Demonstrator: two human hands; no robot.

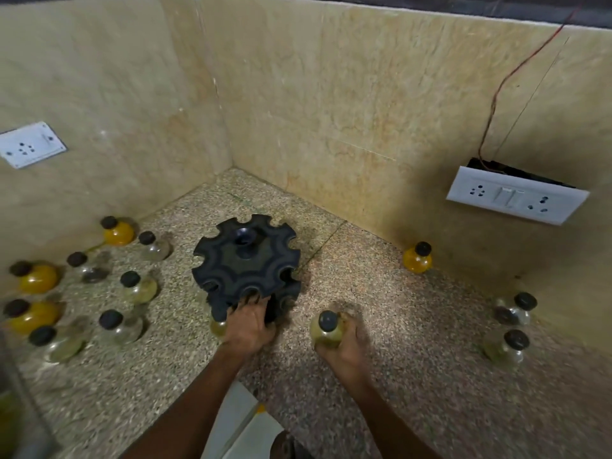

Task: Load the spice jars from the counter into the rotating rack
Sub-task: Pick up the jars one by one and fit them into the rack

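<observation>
A black rotating rack with notched slots stands in the counter's corner. My left hand rests against the rack's lower front tier, fingers curled on it; a small jar shows just left of the hand, and whether the hand holds it is unclear. To the right of the rack, my right hand grips a pale round spice jar with a black cap. Several more black-capped jars, some yellow, some clear, stand on the counter left of the rack.
The speckled stone counter meets tiled walls at the back and left. One yellow jar stands by the right wall, with two clear jars further right. A socket plate hangs loose from the right wall.
</observation>
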